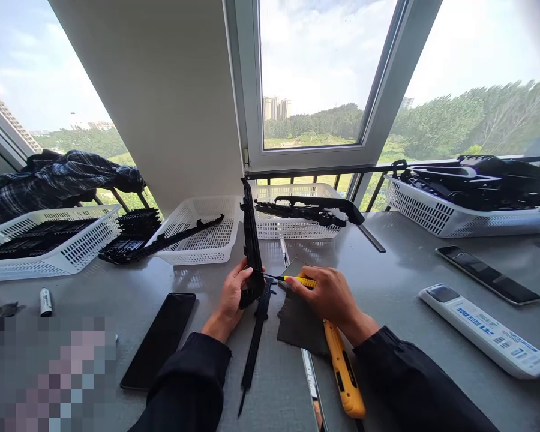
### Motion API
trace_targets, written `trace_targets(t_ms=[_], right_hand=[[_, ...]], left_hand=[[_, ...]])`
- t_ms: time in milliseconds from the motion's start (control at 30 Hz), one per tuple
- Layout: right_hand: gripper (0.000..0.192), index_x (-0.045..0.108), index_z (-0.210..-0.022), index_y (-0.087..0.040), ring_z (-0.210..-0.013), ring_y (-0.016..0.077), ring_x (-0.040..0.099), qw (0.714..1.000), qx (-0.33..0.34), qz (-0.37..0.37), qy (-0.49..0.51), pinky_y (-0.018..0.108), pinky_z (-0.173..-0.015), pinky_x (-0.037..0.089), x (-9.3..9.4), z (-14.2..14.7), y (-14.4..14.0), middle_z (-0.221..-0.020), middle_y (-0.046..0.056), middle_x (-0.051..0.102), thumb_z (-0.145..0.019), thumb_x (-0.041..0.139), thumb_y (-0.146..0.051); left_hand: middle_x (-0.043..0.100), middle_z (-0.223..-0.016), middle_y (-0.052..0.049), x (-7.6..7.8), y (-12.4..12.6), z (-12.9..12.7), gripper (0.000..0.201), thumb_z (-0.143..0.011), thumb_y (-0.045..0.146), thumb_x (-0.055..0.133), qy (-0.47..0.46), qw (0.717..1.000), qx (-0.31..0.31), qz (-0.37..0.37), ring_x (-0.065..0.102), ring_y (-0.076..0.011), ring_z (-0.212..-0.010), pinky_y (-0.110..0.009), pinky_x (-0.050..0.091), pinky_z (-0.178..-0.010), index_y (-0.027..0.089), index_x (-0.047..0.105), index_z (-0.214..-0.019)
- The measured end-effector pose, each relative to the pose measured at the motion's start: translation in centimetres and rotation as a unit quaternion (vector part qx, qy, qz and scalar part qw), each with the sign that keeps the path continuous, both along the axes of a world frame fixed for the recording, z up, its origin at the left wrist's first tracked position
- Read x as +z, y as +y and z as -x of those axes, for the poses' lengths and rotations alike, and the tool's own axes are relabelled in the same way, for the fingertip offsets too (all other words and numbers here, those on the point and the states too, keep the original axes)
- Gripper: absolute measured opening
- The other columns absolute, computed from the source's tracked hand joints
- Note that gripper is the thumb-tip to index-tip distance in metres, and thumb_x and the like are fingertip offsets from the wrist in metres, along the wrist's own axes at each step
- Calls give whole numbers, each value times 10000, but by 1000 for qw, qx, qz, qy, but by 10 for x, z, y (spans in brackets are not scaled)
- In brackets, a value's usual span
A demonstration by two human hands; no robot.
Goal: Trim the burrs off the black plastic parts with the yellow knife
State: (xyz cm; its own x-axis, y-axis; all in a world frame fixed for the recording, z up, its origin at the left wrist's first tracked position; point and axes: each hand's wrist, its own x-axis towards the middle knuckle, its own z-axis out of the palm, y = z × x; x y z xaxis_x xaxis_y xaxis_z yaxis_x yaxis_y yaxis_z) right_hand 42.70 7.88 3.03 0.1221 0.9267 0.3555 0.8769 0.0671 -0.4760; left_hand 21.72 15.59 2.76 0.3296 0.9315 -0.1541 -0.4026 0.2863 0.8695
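My left hand [230,297] grips the lower end of a long black plastic part [251,240], which stands nearly upright on the grey table [387,282]. My right hand [328,295] holds a small yellow-handled blade tool [297,280], its thin tip touching the part near my left fingers. A second long black part [255,342] lies flat on the table just below the hands. Under my right hand lies a dark cloth pad [299,327]. A yellow utility knife [344,375] rests on the table beneath my right wrist.
White baskets [198,231] [297,228] [49,243] [450,219] line the window, holding black plastic parts. A black phone [159,339] lies at left, a white remote [486,330] and a dark remote [488,274] at right. A small marker [45,302] lies far left, and a metal ruler [312,384] near the front edge.
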Motion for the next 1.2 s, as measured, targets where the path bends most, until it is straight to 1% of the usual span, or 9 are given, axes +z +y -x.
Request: trace_targets(t_ms=[100, 200, 367, 467, 600, 733, 933, 1067, 1200], right_hand=[[557, 601, -641, -204, -638, 148, 587, 1000, 11, 8, 3, 290, -625, 262, 2, 1, -1, -669, 30, 687, -973, 549, -649], [558, 632, -649, -207, -645, 157, 602, 1000, 13, 5, 3, 293, -626, 269, 3, 1, -2, -682, 41, 698, -966, 547, -659], [665, 646, -676, -208, -606, 155, 579, 999, -19, -22, 13, 289, -625, 258, 1, 3, -2, -628, 41, 665, -1007, 407, -733], [735, 616, -656, -207, -585, 153, 562, 999, -30, -21, 7, 292, -616, 235, -1, 4, -2, -593, 39, 635, -1020, 310, -768], [778, 590, -638, -207, -562, 150, 540, 999, -36, -15, -20, 296, -607, 210, -2, 6, -2, -565, 36, 612, -1021, 237, -785], [783, 617, -655, -209, -558, 152, 547, 998, -33, -8, -45, 304, -602, 195, -2, 8, -2, -581, 42, 635, -1030, 224, -773], [796, 630, -668, -209, -564, 159, 570, 998, -32, -4, -54, 309, -603, 190, -1, 10, -3, -599, 51, 659, -1030, 202, -774], [805, 633, -662, -210, -557, 159, 561, 998, -32, 0, -60, 314, -601, 184, -1, 10, -2, -593, 53, 654, -1030, 191, -772], [804, 639, -669, -213, -573, 163, 566, 997, -52, 4, -60, 312, -605, 187, -2, 7, -1, -601, 54, 657, -1029, 190, -773]], left_hand=[[809, -926, -76, -1, 1, 2, 470, -775, 292, 806, -2, 1000, 7, -1, 717, -166, -678, -247, 542, -603, 129, 691, -1200], [807, -929, -64, -1, 2, 2, 455, -790, 295, 806, -11, 1000, 9, -9, 706, -152, -688, -234, 537, -611, 138, 682, -1198], [805, -1079, -86, -2, -1, -1, 523, -798, 330, 859, -15, 999, -37, -19, 726, -173, -778, -271, 571, -685, 182, 622, -1240], [799, -1132, -103, -4, -2, -3, 650, -778, 380, 905, -20, 998, -49, -32, 743, -192, -829, -296, 585, -753, 193, 577, -1307], [799, -1177, -111, -4, -2, -2, 907, -762, 409, 928, -33, 997, -62, -35, 765, -227, -958, -310, 590, -829, 231, 452, -1513], [777, -1266, -127, -4, -2, -2, 944, -780, 380, 921, -43, 996, -74, -35, 768, -216, -989, -287, 594, -821, 240, 417, -1566], [777, -1278, -129, -5, -2, -1, 1004, -776, 309, 928, -39, 996, -75, -37, 756, -211, -1062, -248, 580, -815, 236, 368, -1607], [785, -1262, -102, -6, -2, 0, 986, -786, 274, 915, -38, 995, -84, -38, 754, -223, -1094, -281, 576, -874, 283, 373, -1610], [803, -1198, -75, -10, 0, -1, 1027, -763, 252, 925, -42, 996, -77, -31, 757, -218, -1088, -284, 573, -896, 288, 358, -1618]])
